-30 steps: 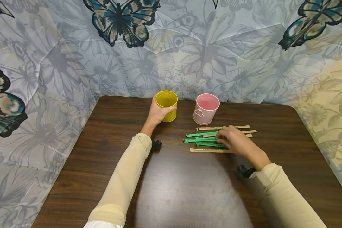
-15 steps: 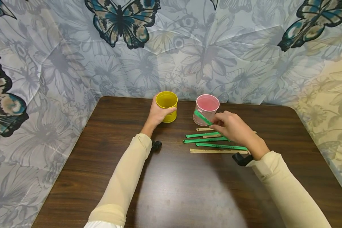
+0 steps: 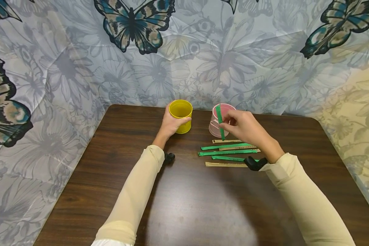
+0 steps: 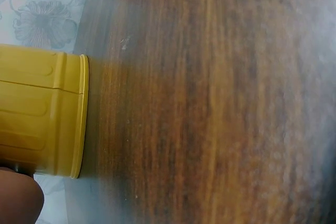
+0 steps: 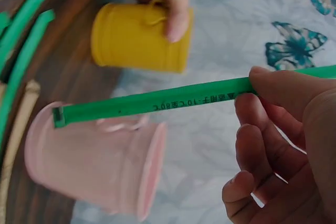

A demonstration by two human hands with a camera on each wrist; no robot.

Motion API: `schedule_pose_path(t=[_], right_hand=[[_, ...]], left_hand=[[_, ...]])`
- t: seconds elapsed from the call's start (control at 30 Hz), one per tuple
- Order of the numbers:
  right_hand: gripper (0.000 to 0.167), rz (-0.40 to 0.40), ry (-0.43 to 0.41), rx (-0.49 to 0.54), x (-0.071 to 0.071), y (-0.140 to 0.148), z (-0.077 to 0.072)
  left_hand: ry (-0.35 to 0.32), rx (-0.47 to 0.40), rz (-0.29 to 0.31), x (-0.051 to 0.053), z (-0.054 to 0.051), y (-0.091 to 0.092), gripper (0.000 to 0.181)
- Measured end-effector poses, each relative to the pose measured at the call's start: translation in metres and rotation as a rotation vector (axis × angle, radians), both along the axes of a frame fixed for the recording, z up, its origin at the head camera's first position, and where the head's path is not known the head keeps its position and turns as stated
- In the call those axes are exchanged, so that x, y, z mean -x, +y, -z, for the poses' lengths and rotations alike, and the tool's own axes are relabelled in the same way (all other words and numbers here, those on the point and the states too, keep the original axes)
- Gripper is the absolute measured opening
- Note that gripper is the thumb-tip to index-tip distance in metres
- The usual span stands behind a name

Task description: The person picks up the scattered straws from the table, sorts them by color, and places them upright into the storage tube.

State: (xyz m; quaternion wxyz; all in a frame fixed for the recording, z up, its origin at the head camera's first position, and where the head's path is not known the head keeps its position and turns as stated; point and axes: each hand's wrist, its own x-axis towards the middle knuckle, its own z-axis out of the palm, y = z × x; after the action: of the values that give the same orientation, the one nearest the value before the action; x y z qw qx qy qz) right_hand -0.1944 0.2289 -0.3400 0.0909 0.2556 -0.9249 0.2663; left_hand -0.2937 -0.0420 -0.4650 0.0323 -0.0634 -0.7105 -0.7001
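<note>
In the head view my left hand point(image 3: 170, 123) grips a small yellow bucket point(image 3: 183, 128) standing at the table's far edge, thumb across its front. My right hand point(image 3: 247, 127) pinches a green paper-wrapped straw point(image 3: 219, 114) between thumb and fingertips. That straw stands nearly upright in front of a pink bucket point(image 3: 213, 127), clear of the table. Printed lettering shows on the wrapped straw point(image 5: 194, 95) in the right wrist view, where its lower end overlaps the pink bucket point(image 5: 100, 156). Of the left hand, only a fingertip point(image 4: 20, 195) shows beside the yellow bucket in the left wrist view.
Several green wrapped straws point(image 3: 224, 153) and beige wrapped straws point(image 3: 226, 164) lie roughly parallel on the dark wooden table point(image 3: 200, 205), under and left of my right wrist. A butterfly-print cloth point(image 3: 160, 68) hangs behind the table's far edge.
My right hand has picked a green wrapped straw off the pile, raised it toward the pink bucket and turned it from lying flat to nearly upright. The left hand stays on the yellow bucket.
</note>
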Motion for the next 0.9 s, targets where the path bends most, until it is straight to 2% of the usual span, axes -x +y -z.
schedule_pose_path(t=[0.23, 0.4, 0.5, 0.7, 0.9], right_hand=[[0.009, -0.015, -0.003, 0.092, 0.01, -0.021, -0.023], [0.013, 0.019, -0.016, 0.195, 0.022, -0.033, -0.038], [0.013, 0.04, 0.005, 0.236, 0.029, -0.04, -0.047], [0.012, 0.027, 0.081, 0.235, 0.044, -0.056, -0.06], [0.013, -0.037, 0.081, 0.232, 0.06, -0.078, -0.061]], left_hand=[[0.005, -0.009, 0.005, 0.0, 0.003, 0.0, 0.098], [0.017, -0.018, -0.001, 0.0, 0.004, 0.0, 0.096], [0.013, -0.01, -0.002, 0.001, 0.004, 0.001, 0.097], [0.0, -0.017, -0.001, 0.001, 0.003, 0.001, 0.097], [0.025, -0.01, 0.008, 0.002, 0.003, 0.0, 0.094]])
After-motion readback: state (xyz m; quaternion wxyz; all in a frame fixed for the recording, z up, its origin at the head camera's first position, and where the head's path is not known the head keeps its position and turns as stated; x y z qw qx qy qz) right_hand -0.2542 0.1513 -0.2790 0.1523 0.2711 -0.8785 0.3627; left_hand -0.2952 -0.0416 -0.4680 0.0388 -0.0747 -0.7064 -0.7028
